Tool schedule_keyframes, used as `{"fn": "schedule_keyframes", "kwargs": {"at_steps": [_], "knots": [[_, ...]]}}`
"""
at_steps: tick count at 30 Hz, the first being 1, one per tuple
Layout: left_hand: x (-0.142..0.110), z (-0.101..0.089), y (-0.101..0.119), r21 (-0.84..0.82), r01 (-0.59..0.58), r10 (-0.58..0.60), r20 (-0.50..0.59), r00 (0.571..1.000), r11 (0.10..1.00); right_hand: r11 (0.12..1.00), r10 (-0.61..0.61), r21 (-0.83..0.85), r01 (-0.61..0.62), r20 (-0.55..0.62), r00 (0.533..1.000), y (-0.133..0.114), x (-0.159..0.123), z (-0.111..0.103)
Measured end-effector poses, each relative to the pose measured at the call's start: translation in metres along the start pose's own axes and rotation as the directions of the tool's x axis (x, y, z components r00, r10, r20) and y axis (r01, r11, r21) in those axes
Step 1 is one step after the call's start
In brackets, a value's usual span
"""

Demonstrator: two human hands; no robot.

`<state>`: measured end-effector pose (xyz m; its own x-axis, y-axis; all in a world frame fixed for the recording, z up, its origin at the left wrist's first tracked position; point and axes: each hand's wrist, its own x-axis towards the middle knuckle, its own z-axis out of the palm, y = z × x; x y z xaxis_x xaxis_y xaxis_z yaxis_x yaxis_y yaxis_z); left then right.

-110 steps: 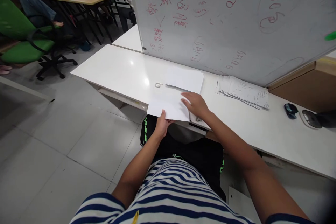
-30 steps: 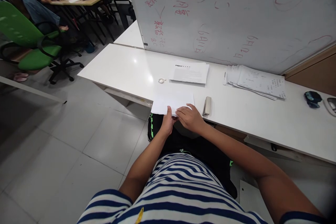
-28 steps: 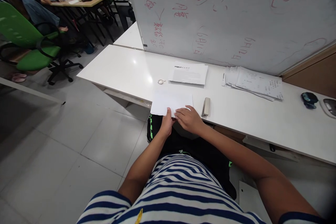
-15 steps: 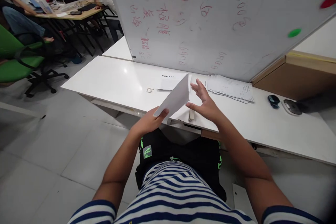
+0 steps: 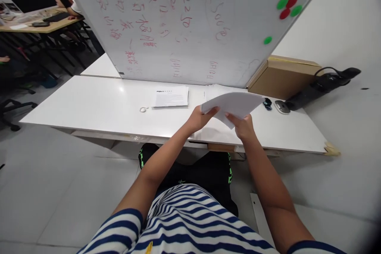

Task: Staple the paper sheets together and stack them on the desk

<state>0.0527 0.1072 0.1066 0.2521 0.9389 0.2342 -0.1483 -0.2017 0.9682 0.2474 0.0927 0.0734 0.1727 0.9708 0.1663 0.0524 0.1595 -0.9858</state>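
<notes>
A stack of white paper sheets is held tilted above the desk, its top surface blank. My left hand grips its left edge, thumb on top. At the near right edge my right hand pinches the same sheets, its thumb on the face. Behind them, partly covered, lie more papers on the desk. To the left rests a printed booklet or paper pile, and beside it a small white ring-shaped item.
A whiteboard with red writing stands at the desk's back. On the right are a cardboard box, a black bottle, a computer mouse and a small dark object. People sit at another table at far left.
My right hand has closed on the paper sheets that only my left hand held before. The sheets have swung right and now lie flatter. My view has turned right.
</notes>
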Motion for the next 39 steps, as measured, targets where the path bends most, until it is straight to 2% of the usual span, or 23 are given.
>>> {"fn": "schedule_keyframes", "kwargs": {"at_steps": [3, 6, 11, 15, 19, 24, 27, 29, 32, 39], "knots": [[0.005, 0.012, -0.023, 0.086, 0.104, -0.104, 0.006, 0.995, 0.991, 0.992, 0.089, -0.079, -0.095, -0.075, 0.993, 0.022, -0.002, -0.009], [0.004, 0.016, -0.041, 0.146, 0.196, -0.197, -0.007, 0.98, 0.97, 0.962, 0.185, -0.188, -0.197, -0.078, 0.98, 0.038, -0.008, -0.011], [0.001, 0.018, -0.054, 0.118, 0.205, -0.202, -0.038, 0.979, 0.972, 0.972, 0.162, -0.173, -0.159, 0.003, 0.987, 0.048, -0.016, -0.009], [0.002, 0.019, -0.051, 0.09, 0.232, -0.228, -0.052, 0.972, 0.969, 0.966, 0.212, -0.152, -0.21, -0.007, 0.977, 0.048, -0.016, -0.011], [0.0, 0.015, -0.047, -0.046, 0.249, -0.251, -0.051, 0.967, 0.967, 0.956, 0.246, -0.152, -0.25, -0.045, 0.968, 0.047, -0.016, -0.013], [-0.014, 0.0, -0.033, -0.198, 0.256, -0.256, 0.026, 0.966, 0.946, 0.995, 0.083, -0.05, -0.091, -0.154, 0.985, 0.042, -0.028, -0.012], [-0.026, -0.01, -0.022, -0.225, 0.283, -0.286, 0.021, 0.958, 0.932, 0.998, 0.057, 0.035, -0.05, -0.231, 0.971, 0.037, -0.039, -0.009], [-0.032, -0.015, -0.016, -0.228, 0.275, -0.285, -0.009, 0.959, 0.934, 0.991, 0.081, 0.12, -0.052, -0.256, 0.963, 0.033, -0.045, -0.007], [-0.038, -0.022, -0.011, -0.228, 0.246, -0.273, -0.095, 0.957, 0.942, 0.975, 0.148, 0.197, -0.103, -0.228, 0.962, 0.03, -0.051, -0.006], [-0.042, -0.029, -0.009, -0.234, 0.19, -0.252, -0.271, 0.929, 0.953, 0.974, 0.22, 0.073, -0.214, -0.097, 0.971, 0.029, -0.057, -0.013]]}}
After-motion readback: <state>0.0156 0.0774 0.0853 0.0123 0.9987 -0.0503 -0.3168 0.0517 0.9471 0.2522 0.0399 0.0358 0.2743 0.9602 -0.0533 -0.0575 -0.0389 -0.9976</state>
